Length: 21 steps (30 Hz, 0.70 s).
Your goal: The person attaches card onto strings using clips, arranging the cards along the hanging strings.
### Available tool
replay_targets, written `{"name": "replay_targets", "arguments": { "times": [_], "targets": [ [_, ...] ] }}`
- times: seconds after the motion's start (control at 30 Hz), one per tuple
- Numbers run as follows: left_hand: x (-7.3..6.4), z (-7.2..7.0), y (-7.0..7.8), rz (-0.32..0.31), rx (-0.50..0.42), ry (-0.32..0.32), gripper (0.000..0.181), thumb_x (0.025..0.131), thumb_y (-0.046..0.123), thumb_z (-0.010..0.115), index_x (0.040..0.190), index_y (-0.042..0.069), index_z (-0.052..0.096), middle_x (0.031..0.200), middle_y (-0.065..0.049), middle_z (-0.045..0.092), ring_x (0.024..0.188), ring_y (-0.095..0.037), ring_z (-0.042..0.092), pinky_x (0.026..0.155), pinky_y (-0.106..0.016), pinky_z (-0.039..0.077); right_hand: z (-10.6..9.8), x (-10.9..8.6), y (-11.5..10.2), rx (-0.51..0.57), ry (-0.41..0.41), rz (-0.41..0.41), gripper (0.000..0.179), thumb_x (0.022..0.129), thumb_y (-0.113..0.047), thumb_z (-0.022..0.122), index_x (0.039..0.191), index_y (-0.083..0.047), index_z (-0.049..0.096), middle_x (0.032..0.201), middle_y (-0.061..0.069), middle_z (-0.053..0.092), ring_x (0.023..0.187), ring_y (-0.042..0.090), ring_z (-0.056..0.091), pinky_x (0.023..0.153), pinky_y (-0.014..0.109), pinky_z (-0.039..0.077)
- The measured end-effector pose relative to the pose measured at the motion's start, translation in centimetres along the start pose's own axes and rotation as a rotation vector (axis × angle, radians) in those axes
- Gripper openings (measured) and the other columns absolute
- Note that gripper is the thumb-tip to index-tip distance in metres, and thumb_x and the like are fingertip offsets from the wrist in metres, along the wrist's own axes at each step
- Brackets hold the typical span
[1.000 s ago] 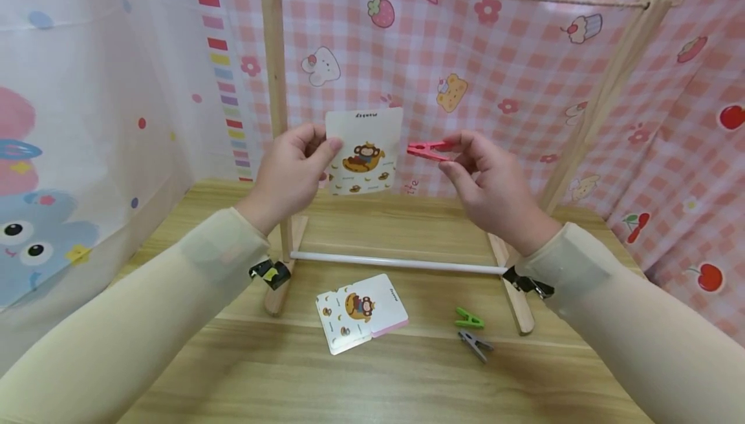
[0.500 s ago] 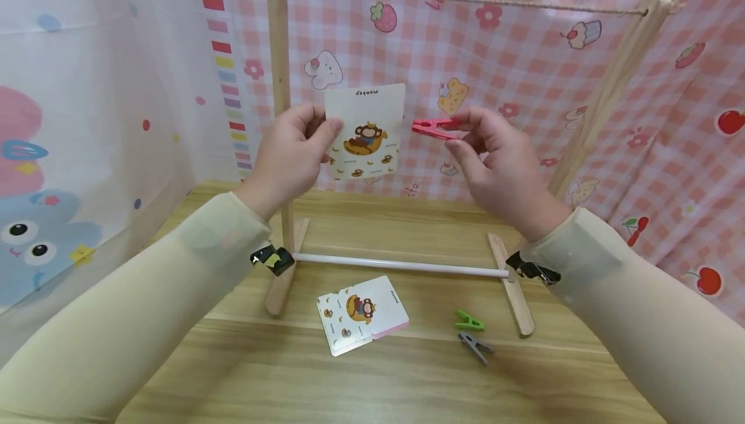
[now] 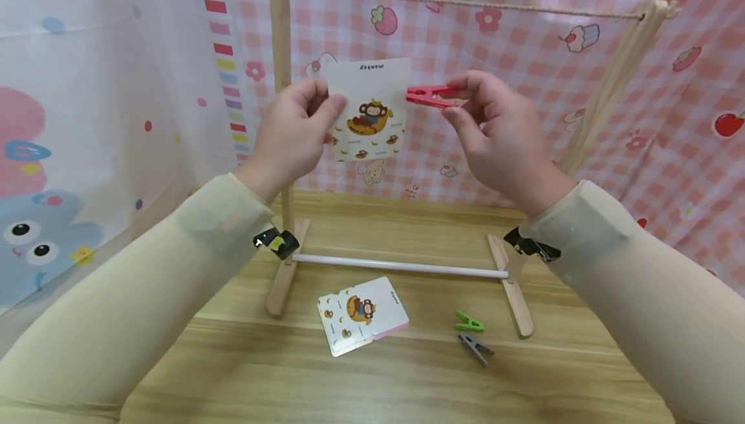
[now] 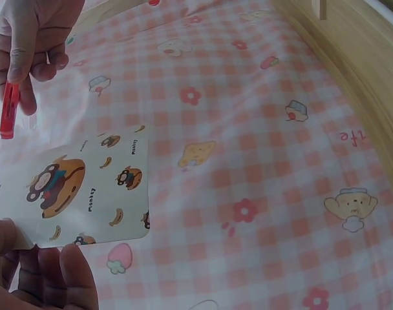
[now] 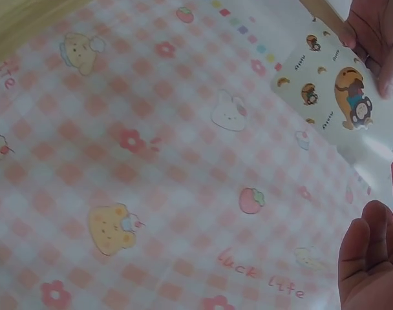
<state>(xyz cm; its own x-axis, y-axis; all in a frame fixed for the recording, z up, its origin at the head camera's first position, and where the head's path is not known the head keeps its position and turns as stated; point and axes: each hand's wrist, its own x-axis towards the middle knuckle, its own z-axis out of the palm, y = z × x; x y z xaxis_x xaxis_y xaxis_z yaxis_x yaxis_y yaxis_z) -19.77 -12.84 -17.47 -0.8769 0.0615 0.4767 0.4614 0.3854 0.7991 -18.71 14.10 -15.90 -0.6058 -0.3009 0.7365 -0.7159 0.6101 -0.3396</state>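
Observation:
My left hand (image 3: 293,133) pinches a white monkey card (image 3: 372,81) by its left edge, thumb in front. The card hangs upright in the air below the rope (image 3: 465,2), and its word "monkey" reads upside down at the top. In the left wrist view the same card (image 4: 112,213) stretches out from the thumb and curled fingers. My right hand (image 3: 500,133) pinches the handle ends of a red clothespin (image 3: 427,95) between thumb and fingers. The clothespin's tip points left, right at the card's right edge in the head view.
The rope is strung between two wooden posts (image 3: 282,36), joined low down by a white rod (image 3: 401,265). On the wooden table (image 3: 262,372) lie a stack of monkey cards (image 3: 363,314), a green clothespin (image 3: 469,322) and a grey clothespin (image 3: 475,348). A checked curtain (image 3: 524,88) hangs behind.
Both hands have risen toward the rope, carrying the card and the red clothespin up. The clothespin's tip and the card's edge are now closer together. The things on the table have stayed put.

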Motion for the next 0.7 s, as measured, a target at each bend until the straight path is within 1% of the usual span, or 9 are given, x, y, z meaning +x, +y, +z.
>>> {"name": "replay_targets", "arguments": {
  "times": [0.13,0.23,0.4,0.5,0.57,0.7],
  "targets": [
    [0.3,-0.1,0.5,0.0,-0.016,-0.003,0.022,0.109,0.032,0.057,0.105,0.01,0.061,0.091,-0.002,0.058,0.075,-0.023,0.058,0.066,-0.025,0.055,-0.3,0.9,-0.5,-0.007,0.016,-0.002,0.028,0.106,-0.017,0.064,0.129,0.0,0.065,0.106,0.007,0.075,0.071,0.014,0.054,0.055,0.018,0.038],
    [0.6,-0.1,0.8,-0.007,-0.03,0.0,0.021,0.109,0.032,0.057,0.105,0.012,0.061,0.091,-0.002,0.057,0.074,-0.022,0.056,0.063,-0.024,0.053,-0.6,1.5,-0.8,-0.009,0.043,0.0,0.028,0.106,-0.016,0.063,0.129,-0.001,0.065,0.104,0.007,0.076,0.069,0.012,0.054,0.055,0.018,0.038],
    [1.1,0.0,1.2,-0.021,-0.035,0.007,0.022,0.109,0.035,0.057,0.113,0.014,0.064,0.096,-0.001,0.061,0.079,-0.017,0.055,0.062,-0.024,0.052,-0.9,2.6,-1.5,-0.022,0.099,0.001,0.027,0.106,-0.015,0.063,0.129,-0.002,0.067,0.102,0.008,0.075,0.071,0.008,0.056,0.06,0.017,0.042],
    [1.4,0.0,1.4,-0.023,-0.037,0.005,0.025,0.11,0.035,0.055,0.117,0.013,0.064,0.099,-0.001,0.061,0.079,-0.018,0.055,0.063,-0.026,0.053,-1.1,3.3,-2.0,-0.052,0.118,0.004,0.027,0.106,-0.017,0.063,0.13,-0.004,0.068,0.104,0.007,0.075,0.072,0.007,0.055,0.062,0.017,0.042],
    [1.6,0.0,1.5,-0.026,-0.04,0.005,0.026,0.11,0.035,0.054,0.12,0.013,0.063,0.099,-0.001,0.061,0.08,-0.019,0.056,0.066,-0.027,0.054,-1.3,3.7,-2.3,-0.078,0.123,0.001,0.028,0.106,-0.019,0.063,0.13,-0.005,0.068,0.106,0.006,0.076,0.072,0.006,0.055,0.062,0.018,0.042],
    [2.0,0.0,1.9,-0.021,-0.049,0.027,0.027,0.111,0.034,0.052,0.121,0.012,0.062,0.099,0.0,0.06,0.082,-0.019,0.056,0.072,-0.029,0.056,-1.5,4.9,-3.0,-0.119,0.112,0.014,0.029,0.107,-0.022,0.062,0.13,-0.007,0.069,0.111,0.003,0.075,0.075,0.005,0.053,0.064,0.019,0.04]
  ]
}}
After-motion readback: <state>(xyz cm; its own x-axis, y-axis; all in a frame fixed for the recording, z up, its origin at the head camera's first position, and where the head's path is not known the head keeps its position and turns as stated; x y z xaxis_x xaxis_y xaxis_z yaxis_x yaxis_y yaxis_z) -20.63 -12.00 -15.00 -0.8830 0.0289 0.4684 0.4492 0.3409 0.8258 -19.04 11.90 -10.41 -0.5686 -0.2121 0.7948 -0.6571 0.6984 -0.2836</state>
